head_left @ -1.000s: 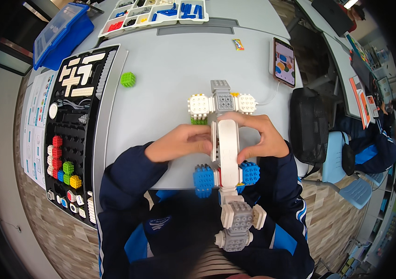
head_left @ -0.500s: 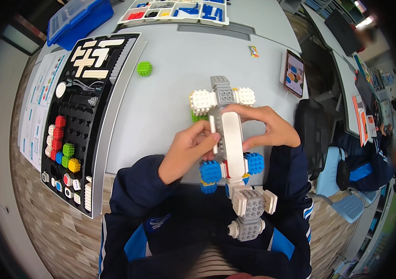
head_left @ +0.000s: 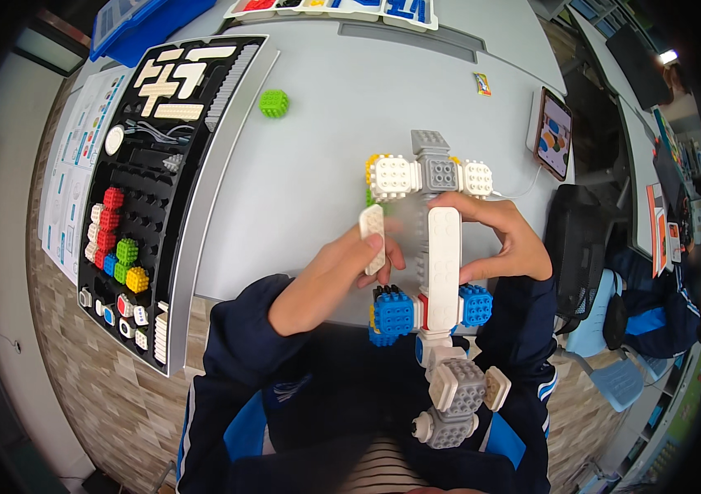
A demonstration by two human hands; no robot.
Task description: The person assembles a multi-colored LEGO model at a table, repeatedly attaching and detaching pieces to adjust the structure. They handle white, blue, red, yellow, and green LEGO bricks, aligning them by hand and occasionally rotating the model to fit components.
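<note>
A long model built of studded blocks (head_left: 444, 267) reaches from the table toward my chest. My right hand (head_left: 511, 239) grips its long white plate, thumb and fingers curled round the right side. White blocks (head_left: 392, 177) flank the model's grey far end, blue blocks (head_left: 393, 313) its middle, and grey blocks (head_left: 457, 387) make up the near end. Pinched in my left hand (head_left: 338, 267) is a small white plate (head_left: 373, 239), held tilted a little left of the model and apart from it. Part of a green block shows behind that plate.
To the left lies a black-lined case (head_left: 227, 156) holding white plates and coloured blocks, beside printed sheets (head_left: 79, 177). A loose green block (head_left: 274, 104) sits near it. A phone (head_left: 554, 136) leans at the right, near a small yellow packet (head_left: 482, 84). A parts tray (head_left: 346, 13) stands at the back.
My left hand has drawn the small white plate away to the left of the model and turned its flat face up. My right hand keeps its hold. The whole view has shifted slightly.
</note>
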